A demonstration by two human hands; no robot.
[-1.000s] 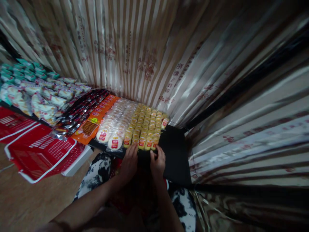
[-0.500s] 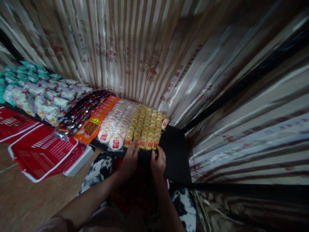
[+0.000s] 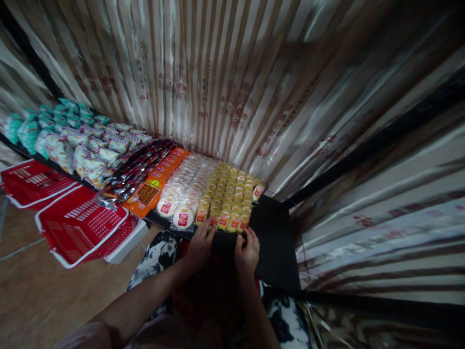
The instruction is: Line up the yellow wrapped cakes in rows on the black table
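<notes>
Rows of small yellow snack packs (image 3: 232, 191) with red-and-white labels lie on a black shelf (image 3: 274, 237). At their front edge my left hand (image 3: 201, 242) rests with fingers stretched over the nearest packs, touching them. My right hand (image 3: 247, 249) is at the front right corner of the rows, its fingers bent and a little apart against the end packs. Neither hand lifts a pack. Left of the yellow packs are clear-wrapped round white crackers (image 3: 182, 218), then an orange bag (image 3: 148, 194) picturing brown sticks. One pack (image 3: 258, 192) leans at the back right end.
Dark red wrapped snacks (image 3: 138, 167), white packets (image 3: 89, 162) and green packets (image 3: 29, 133) continue leftward along the shelf. Red baskets (image 3: 78, 220) with white handles stand below on the left. A striped plastic sheet (image 3: 203, 72) hangs behind; a black pole (image 3: 337, 165) slants at right.
The view has shifted, so the shelf and goods appear further right and slightly lower. Both hands stay at the front edge of the yellow packs, with little change in their pose.
</notes>
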